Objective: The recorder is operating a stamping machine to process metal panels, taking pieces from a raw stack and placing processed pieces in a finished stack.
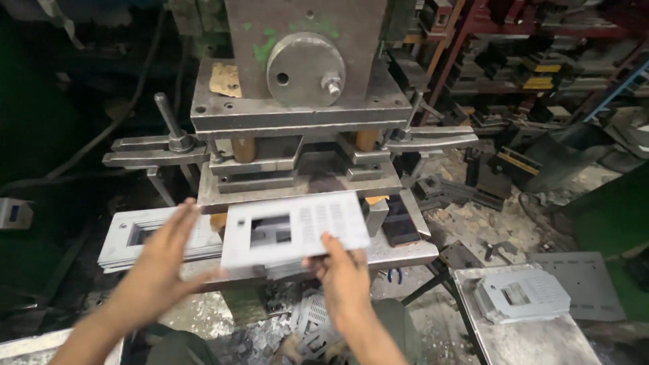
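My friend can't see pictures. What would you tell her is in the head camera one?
Two bare hands hold a flat grey metal plate with a square hole in front of a big metal press. The right hand grips its front edge and the left hand is open at its left side. More plates sit in a stack on the left.

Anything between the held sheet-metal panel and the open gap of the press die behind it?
Nothing visible. The panel, pinched by the right hand with the left hand at its left edge, sits just in front of the die gap, which looks open.
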